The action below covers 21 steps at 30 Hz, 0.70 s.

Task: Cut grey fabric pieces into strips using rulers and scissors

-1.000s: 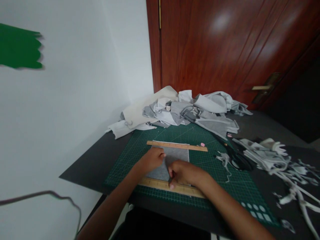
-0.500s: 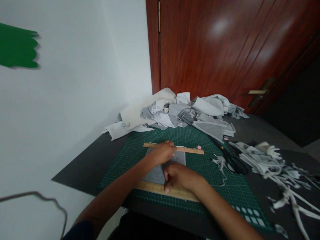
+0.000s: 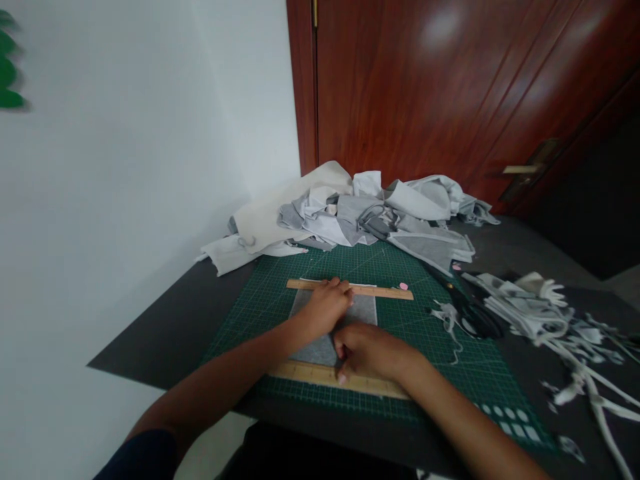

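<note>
Your left grip [image 3: 325,310] rests open on the ruler [image 3: 380,291] beyond the cloth [image 3: 364,311], right grip [image 3: 370,350] curled, hold unclear; uneven pressure could skew that ruler.

A plain white wall [image 3: 150,167] filled the left side, with a blurred green patch [image 3: 9,80] at its far left edge; beside it stood a glossy reddish-brown wooden door [image 3: 425,87], soft light pooling in pale spots on its panels; a brass lever handle [image 3: 520,169] sat at the right; a dark shadowed gap [image 3: 600,200] lay beyond; a matt dark grey table top [image 3: 165,327] butted against the wall.
</note>
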Motion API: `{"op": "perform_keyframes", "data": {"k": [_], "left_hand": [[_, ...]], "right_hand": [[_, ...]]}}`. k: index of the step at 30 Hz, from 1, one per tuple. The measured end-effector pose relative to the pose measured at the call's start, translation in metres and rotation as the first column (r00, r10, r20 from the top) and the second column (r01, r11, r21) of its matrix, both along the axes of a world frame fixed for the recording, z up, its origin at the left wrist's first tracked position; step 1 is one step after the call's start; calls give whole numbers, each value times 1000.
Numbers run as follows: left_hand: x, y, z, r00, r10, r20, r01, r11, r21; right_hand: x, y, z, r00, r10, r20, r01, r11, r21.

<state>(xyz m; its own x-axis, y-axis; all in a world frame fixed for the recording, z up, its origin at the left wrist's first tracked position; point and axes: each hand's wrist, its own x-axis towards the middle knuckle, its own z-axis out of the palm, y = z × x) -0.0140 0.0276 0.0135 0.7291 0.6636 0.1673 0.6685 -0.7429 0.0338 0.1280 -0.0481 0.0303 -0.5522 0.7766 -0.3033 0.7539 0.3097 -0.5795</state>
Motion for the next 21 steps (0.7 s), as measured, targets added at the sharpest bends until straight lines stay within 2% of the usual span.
{"op": "perform_keyframes", "data": {"k": [6,10,14,21], "left_hand": [[8,-17,-13,984,175,-29,-176,983,-53],[6,-21,-17,987,154,-39,-158,977,-140],[6,-23,-16,983,175,-52,-181,972,-153],[7,-26,-13,982,179,-52,-185,974,-132]], "right_hand": [[0,-3,2,999,29,-18,-30,998,-52],[0,-4,-4,1000,-7,-8,6,996,-90],[-1,-3,-7,999,-27,26,30,993,-118],[4,-4,-15,999,-28,-28,24,993,-113]]}}
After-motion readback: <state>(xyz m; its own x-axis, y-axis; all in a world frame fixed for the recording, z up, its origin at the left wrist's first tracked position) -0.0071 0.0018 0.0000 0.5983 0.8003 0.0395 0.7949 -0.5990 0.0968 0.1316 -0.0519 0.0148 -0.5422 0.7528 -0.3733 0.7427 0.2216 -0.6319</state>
